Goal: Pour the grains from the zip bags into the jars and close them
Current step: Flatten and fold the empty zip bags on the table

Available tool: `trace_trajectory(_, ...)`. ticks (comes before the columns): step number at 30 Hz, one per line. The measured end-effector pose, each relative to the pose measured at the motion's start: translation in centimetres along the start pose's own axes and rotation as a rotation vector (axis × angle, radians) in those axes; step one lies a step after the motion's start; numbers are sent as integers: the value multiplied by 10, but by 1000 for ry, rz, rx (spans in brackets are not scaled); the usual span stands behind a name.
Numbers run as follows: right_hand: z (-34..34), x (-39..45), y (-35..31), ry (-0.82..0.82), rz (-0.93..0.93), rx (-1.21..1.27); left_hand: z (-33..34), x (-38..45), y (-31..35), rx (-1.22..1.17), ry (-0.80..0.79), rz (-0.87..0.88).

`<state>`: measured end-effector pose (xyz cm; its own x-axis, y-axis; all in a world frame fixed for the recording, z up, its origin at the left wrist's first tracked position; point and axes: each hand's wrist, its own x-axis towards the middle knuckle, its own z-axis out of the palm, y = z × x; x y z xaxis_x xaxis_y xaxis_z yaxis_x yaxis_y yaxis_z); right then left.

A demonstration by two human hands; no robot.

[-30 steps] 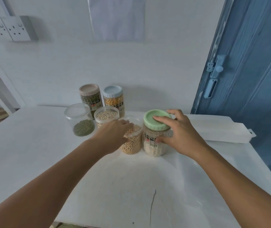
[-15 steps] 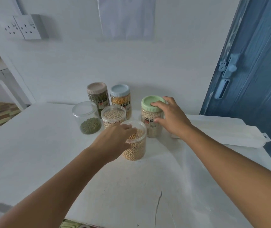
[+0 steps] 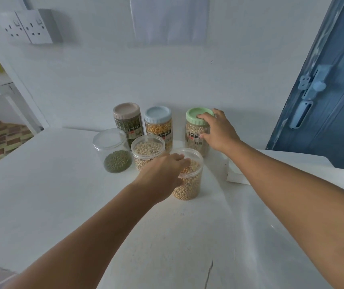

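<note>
My right hand [image 3: 217,130] grips the green-lidded jar [image 3: 196,130] of pale grains, fingers over the lid and thumb on its side, at the back by the wall. My left hand [image 3: 162,174] holds the open jar of yellow beans [image 3: 190,182] at its rim. An open jar of pale beans [image 3: 148,151] and an open jar of green grains [image 3: 114,153] stand to the left. Behind them are a beige-lidded jar [image 3: 127,119] and a blue-lidded jar [image 3: 158,124], both closed.
A white paper bag [image 3: 281,165] lies flat on the white table [image 3: 52,195] to the right. The wall runs right behind the jars, and a blue door [image 3: 329,90] stands at the right. A crack marks the table's near edge.
My right hand has carried the green-lidded jar away from me to the back row beside the blue-lidded jar. My left hand has stayed on the yellow-bean jar.
</note>
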<state>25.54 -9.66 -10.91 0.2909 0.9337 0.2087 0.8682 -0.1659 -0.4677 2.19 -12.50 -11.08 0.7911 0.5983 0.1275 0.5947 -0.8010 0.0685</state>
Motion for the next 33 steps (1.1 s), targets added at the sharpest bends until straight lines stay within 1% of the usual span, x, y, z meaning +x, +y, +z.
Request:
trace_trajectory(3, 0, -8, 12, -31, 9, 91, 2, 18, 3, 6, 11, -8)
trace_trajectory(7, -3, -42, 39, 72, 53, 108, 5, 35, 5, 30, 32, -8)
trace_trajectory(9, -5, -63, 50, 62, 79, 93, 6, 39, 5, 39, 38, -7)
trace_trajectory(14, -12, -106, 74, -9, 187, 7, 6, 42, 4, 71, 19, 16)
trace_trajectory(18, -33, -138, 97, -51, 275, -98, 2, 43, 6, 79, -63, 12)
trace_trajectory(20, -47, -150, 113, -132, 313, -197, -3, 45, 14, 56, -70, -14)
trace_trajectory(22, -57, -157, 131, -234, 327, -324, -9, 48, 30, 56, 1, -33)
trace_trajectory(24, -63, -161, 149, -274, 291, -395, -14, 57, 54, 48, 81, -11)
trace_trajectory(26, -65, -165, 163, -262, 251, -414, -15, 73, 82, -12, 97, 20)
trace_trajectory(28, -67, -170, 172, -229, 201, -433, -11, 97, 110, -47, 65, 37)
trace_trajectory(30, -71, -175, 174, -203, 110, -449, -4, 123, 132, -85, 24, 30)
trace_trajectory(33, -85, -188, 172, -241, -17, -422, 12, 163, 153, -144, -66, 5)
